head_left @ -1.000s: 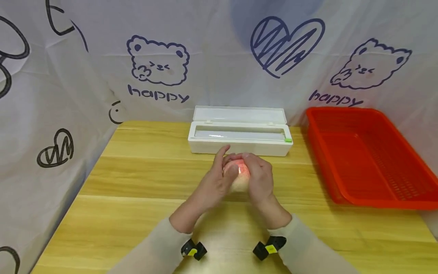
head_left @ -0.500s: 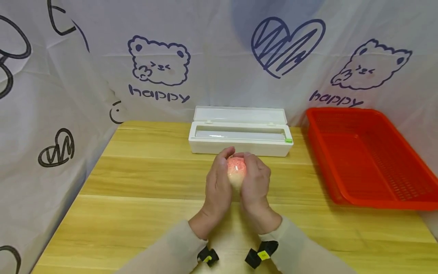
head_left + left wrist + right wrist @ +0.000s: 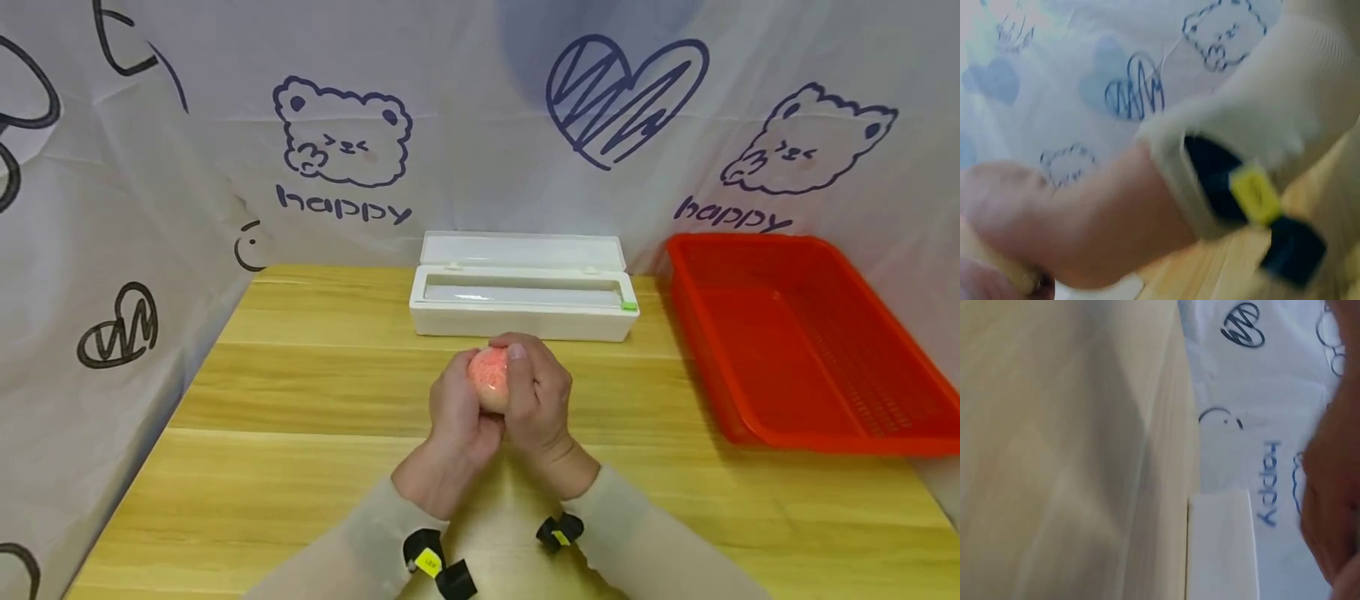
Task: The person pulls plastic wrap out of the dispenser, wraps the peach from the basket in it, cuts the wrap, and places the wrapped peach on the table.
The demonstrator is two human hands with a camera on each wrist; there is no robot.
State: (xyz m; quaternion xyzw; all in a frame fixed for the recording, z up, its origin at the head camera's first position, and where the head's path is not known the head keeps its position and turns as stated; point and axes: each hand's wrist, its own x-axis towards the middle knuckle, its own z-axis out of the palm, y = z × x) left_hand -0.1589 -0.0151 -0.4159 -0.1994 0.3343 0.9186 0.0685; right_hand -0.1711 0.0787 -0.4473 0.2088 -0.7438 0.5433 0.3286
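Observation:
A round pink-and-cream fruit (image 3: 489,379) with a glossy surface is held between both hands above the table, in the middle of the head view. My left hand (image 3: 456,410) cups it from the left and below. My right hand (image 3: 542,396) grips it from the right, the thumb lying across its upper side. In the left wrist view the left hand (image 3: 1010,206) is blurred, and a pale part of the fruit (image 3: 997,265) shows under it. Only an edge of the right hand (image 3: 1332,500) appears in the right wrist view. The fingers under the fruit are hidden.
Behind the hands stands a long white film dispenser (image 3: 517,323), its lid raised, with a green slider at its right end. A red plastic basket (image 3: 738,400) is on the right of the wooden table (image 3: 285,492). Printed white cloth (image 3: 480,125) hangs behind.
Both hands have shifted slightly left with the fruit and turned it, so more of its pink side faces up. The right thumb now lies over the fruit; the left hand has moved lower.

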